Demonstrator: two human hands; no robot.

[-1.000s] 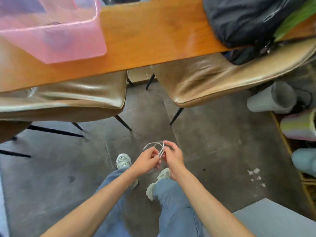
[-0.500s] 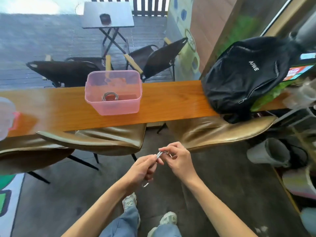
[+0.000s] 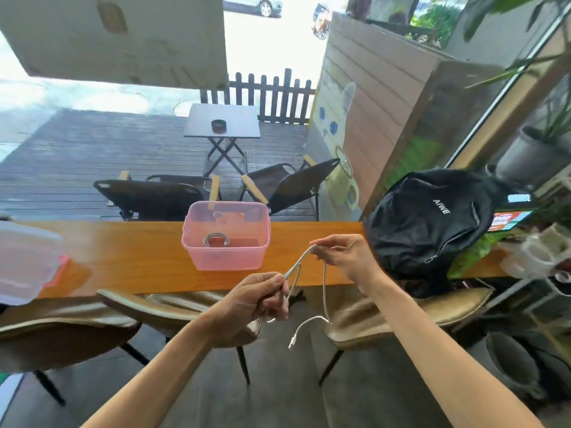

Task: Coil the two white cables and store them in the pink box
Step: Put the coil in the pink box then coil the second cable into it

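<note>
- since half a second ago i see the hands have drawn apart and risen: the right hand [image 3: 346,256] now sits up and to the right of the left hand [image 3: 259,299], and the white cable [image 3: 324,282] that was bunched between them is stretched out.
- the left hand is curled closed around a doubled stretch of the cable, strands running up from its fingers [image 3: 279,304].
- the right hand pinches the cable's upper bend between thumb and fingertips; the other fingers are loosely curled.
- from the right hand the cable drops, curves back, and its connector end [image 3: 291,345] dangles free above the floor.
- two tan cushioned chairs [image 3: 401,313] stand just past the hands, tucked under the wooden counter [image 3: 139,257].
- on the counter the pink box [image 3: 227,242] stands open, a coiled cable [image 3: 216,240] lying on its bottom.
- a black backpack [image 3: 432,230] rests on the counter to the right, well apart from the box.
</note>
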